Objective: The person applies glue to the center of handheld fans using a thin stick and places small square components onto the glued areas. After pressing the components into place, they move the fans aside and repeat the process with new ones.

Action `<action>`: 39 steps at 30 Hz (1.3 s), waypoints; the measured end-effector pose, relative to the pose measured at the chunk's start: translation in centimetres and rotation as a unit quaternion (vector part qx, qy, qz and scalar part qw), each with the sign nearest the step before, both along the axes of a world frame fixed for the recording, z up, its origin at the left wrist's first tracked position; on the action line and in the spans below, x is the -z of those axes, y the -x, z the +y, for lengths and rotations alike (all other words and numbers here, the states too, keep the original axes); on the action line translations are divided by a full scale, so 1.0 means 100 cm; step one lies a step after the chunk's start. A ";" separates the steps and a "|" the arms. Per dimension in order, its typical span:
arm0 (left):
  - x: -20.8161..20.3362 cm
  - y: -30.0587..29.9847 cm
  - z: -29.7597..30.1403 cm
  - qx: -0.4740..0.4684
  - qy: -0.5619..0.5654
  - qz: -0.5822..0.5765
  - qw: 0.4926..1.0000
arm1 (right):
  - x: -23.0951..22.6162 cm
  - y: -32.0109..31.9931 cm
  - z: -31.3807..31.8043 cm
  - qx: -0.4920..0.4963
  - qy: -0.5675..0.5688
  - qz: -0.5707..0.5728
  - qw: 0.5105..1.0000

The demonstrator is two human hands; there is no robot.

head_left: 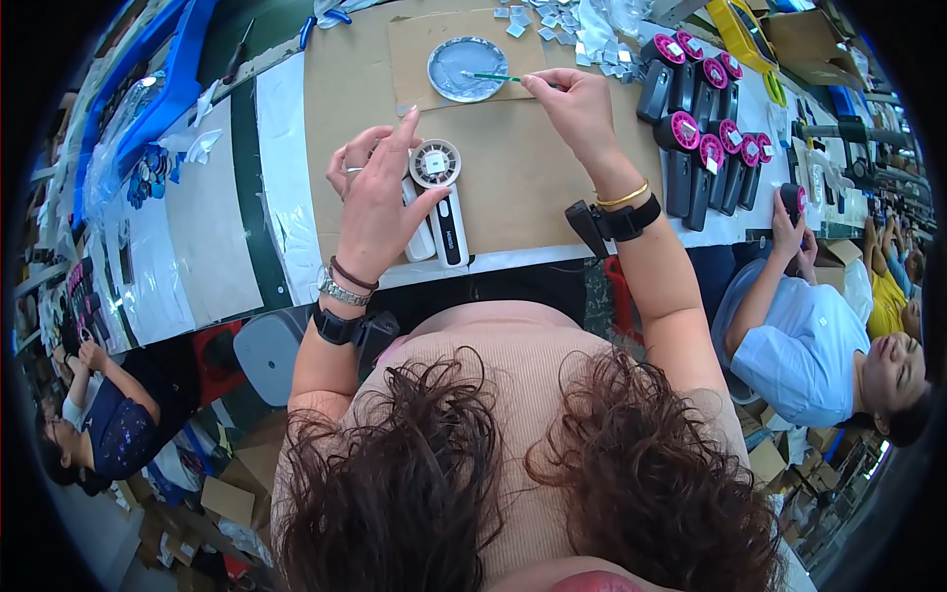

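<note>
My right hand (576, 107) pinches a thin green stick (493, 77). The stick's far tip lies in a round, shallow dish (468, 91) smeared with grey paste. Beside a white handheld fan (449, 222) hovers my left hand (378, 197), its thumb and index finger spread apart. That fan's round head (435, 163) faces up, with a small white square at its centre. A second white fan handle (419, 237) lies alongside, its head mostly hidden by my left hand. Whether the left fingers touch either fan, I cannot tell.
Several dark handheld fans with pink heads (683, 130) lie in rows on the right. Small clear square pieces (565, 30) are scattered at the far side. A blue tray (158, 109) and a screwdriver (239, 51) are at left. A co-worker (799, 335) sits on the right, holding a fan.
</note>
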State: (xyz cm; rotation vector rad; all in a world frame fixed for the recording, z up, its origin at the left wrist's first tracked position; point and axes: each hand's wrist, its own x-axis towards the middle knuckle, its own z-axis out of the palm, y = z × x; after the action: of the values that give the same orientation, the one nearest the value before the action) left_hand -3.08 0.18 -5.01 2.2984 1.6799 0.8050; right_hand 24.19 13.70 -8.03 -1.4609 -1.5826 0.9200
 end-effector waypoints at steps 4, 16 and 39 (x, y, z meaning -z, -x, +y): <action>0.005 -0.007 0.002 -0.001 -0.007 -0.023 1.000 | 0.006 -0.001 0.004 0.002 0.040 0.074 0.996; 0.007 -0.038 0.021 -0.011 -0.015 -0.050 0.999 | -0.021 -0.016 0.002 0.026 0.092 0.146 0.985; 0.011 -0.030 0.022 -0.035 -0.051 -0.065 0.996 | -0.042 -0.024 -0.006 0.050 0.086 0.188 0.977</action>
State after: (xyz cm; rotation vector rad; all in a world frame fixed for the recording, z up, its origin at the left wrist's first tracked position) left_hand -0.08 2.42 -6.09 2.2074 1.7076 1.0538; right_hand 26.64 13.13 -3.81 -1.3694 -1.1654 1.2161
